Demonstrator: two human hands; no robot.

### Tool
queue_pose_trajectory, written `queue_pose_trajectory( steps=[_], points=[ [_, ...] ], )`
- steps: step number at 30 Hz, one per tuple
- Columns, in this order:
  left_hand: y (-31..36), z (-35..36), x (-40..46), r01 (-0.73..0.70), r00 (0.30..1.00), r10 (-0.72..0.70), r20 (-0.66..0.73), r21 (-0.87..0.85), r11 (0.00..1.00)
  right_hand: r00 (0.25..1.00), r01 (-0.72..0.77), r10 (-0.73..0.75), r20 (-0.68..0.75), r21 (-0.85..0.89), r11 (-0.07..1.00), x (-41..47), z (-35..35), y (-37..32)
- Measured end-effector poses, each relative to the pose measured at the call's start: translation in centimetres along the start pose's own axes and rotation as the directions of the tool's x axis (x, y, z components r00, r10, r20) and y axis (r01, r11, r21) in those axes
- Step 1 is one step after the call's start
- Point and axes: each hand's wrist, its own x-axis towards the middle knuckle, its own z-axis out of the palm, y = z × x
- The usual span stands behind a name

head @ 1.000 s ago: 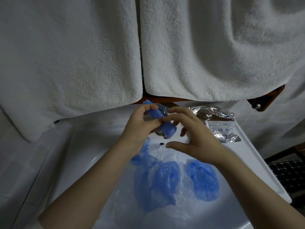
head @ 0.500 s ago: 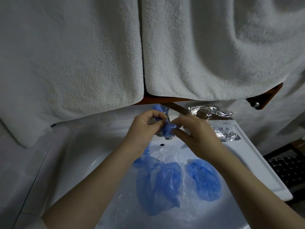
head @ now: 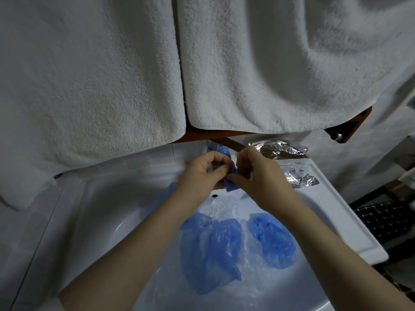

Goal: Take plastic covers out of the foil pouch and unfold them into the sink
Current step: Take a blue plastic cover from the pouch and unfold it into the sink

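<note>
A folded blue plastic cover point(head: 229, 185) hangs between both hands above the back of the white sink point(head: 94, 212). My left hand point(head: 203, 173) pinches its upper part with curled fingers. My right hand point(head: 260, 176) pinches the same cover from the right, thumb and fingertips meeting it. Unfolded blue covers lie in the basin: a large one point(head: 208, 250) in the middle, another point(head: 272, 240) to its right. Clear crumpled plastic point(head: 224, 206) lies between them. The silver foil pouch point(head: 289, 162) rests on the sink's back right rim, its mouth open.
Two white towels point(head: 89, 75) point(head: 280, 63) hang from a brown wooden rail point(head: 350, 129) just above the sink and crowd the space behind my hands. A black tiled floor point(head: 381, 218) shows to the right of the sink.
The rolled cover held out lengthwise a second ago is now bunched between both hands. My right hand, first only near it, closed onto it. Both hands shifted slightly toward the back.
</note>
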Motion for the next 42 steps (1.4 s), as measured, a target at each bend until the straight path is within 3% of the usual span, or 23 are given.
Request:
queue_pose_trajectory(
  steps=[3, 6, 9, 12, 17, 22, 29, 31, 33, 38, 42],
  points=[
    [0.1, 0.3, 0.2, 0.027, 0.999, -0.029, -0.024, -0.077, 0.997, 0.978, 0.207, -0.207, 0.028, -0.01, 0.978, -0.4, -0.5, 0.8],
    [0.2, 0.6, 0.6, 0.061, 0.995, -0.077, -0.06, -0.232, 0.971, 0.928, 0.37, -0.356, 0.107, -0.174, 0.913, -0.8, -0.7, 2.2],
    [-0.1, 1.5, 1.0, 0.115, 0.986, -0.145, -0.081, -0.294, 0.949, 0.899, 0.425, -0.437, 0.033, -0.315, 0.849, -0.8, -0.9, 3.0],
    [-0.7, 2.7, 1.3, 0.176, 0.976, -0.206, -0.071, -0.297, 0.938, 0.872, 0.474, -0.488, 0.024, -0.29, 0.831, -0.7, -1.6, 3.6],
    [-1.7, 4.6, 1.9, 0.186, 0.976, -0.205, -0.07, -0.214, 0.959, 0.952, 0.295, -0.291, 0.094, -0.043, 0.954, -0.9, -3.0, 5.5],
    [-2.0, 7.1, 2.9, 0.147, 0.986, -0.155, -0.062, -0.113, 0.983, 0.987, 0.116, -0.13, 0.09, 0.15, 0.982, -0.1, -4.6, 7.5],
    [-1.7, 9.8, 4.9, 0.19, 0.98, -0.197, -0.024, -0.162, 0.968, 0.998, 0.059, -0.059, -0.007, 0.204, 0.977, 1.7, -5.6, 11.1],
    [-2.0, 10.7, 5.3, 0.161, 0.987, -0.163, -0.014, -0.081, 0.984, 1.0, 0.005, -0.004, -0.003, 0.245, 0.97, 2.2, -5.7, 11.9],
    [-2.4, 11.5, 6.0, 0.151, 0.988, -0.15, -0.03, 0.004, 0.989, 0.997, -0.065, 0.051, 0.058, 0.276, 0.959, 2.8, -5.9, 12.6],
    [-3.4, 12.6, 7.9, 0.167, 0.985, -0.167, -0.049, 0.008, 0.986, 0.97, -0.226, 0.165, 0.176, 0.426, 0.876, 3.7, -6.2, 14.5],
    [-5.4, 12.9, 9.5, 0.155, 0.985, -0.126, -0.118, 0.282, 0.947, 0.933, -0.254, 0.152, 0.325, 0.3, 0.919, 4.4, -6.6, 16.6]
  ],
)
